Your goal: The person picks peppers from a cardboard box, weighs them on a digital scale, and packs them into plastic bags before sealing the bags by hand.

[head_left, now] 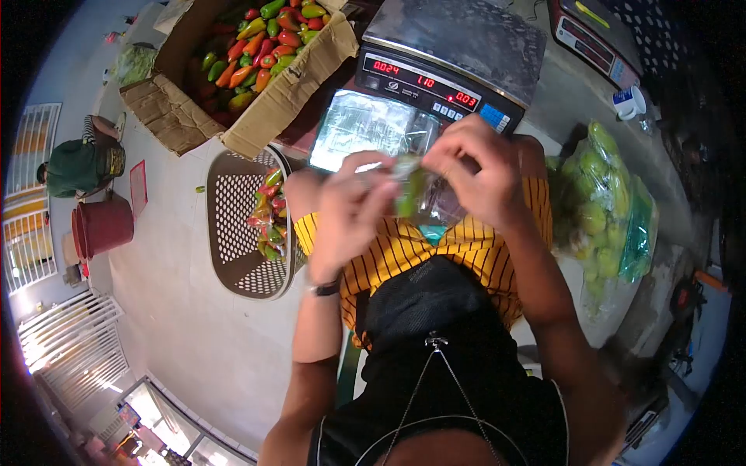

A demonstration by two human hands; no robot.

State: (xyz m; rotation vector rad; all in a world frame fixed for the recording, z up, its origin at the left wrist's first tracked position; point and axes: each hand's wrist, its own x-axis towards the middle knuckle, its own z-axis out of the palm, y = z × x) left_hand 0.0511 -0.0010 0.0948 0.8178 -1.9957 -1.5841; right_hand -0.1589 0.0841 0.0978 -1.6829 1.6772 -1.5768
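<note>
My left hand (353, 206), slightly blurred, pinches one side of a small clear plastic bag with green peppers (409, 190) above my lap. At its other side, the fingertips of my right hand (482, 171) are pressed together on the plastic. How many peppers are inside is too blurred to tell. Just beyond my hands lies a stack of shiny clear plastic bags (365, 128). Behind it stands a digital scale (458, 46) with red numbers lit and a bare metal plate.
A cardboard box (272, 101) of red, green and orange peppers stands at the upper left. Below it, a perforated basket (233, 264) holds bagged peppers. To the right are bagged green produce (602, 210), a mug (628, 102) and a second scale (594, 46). Far left, a person (78, 167) bends near a red bin (105, 225).
</note>
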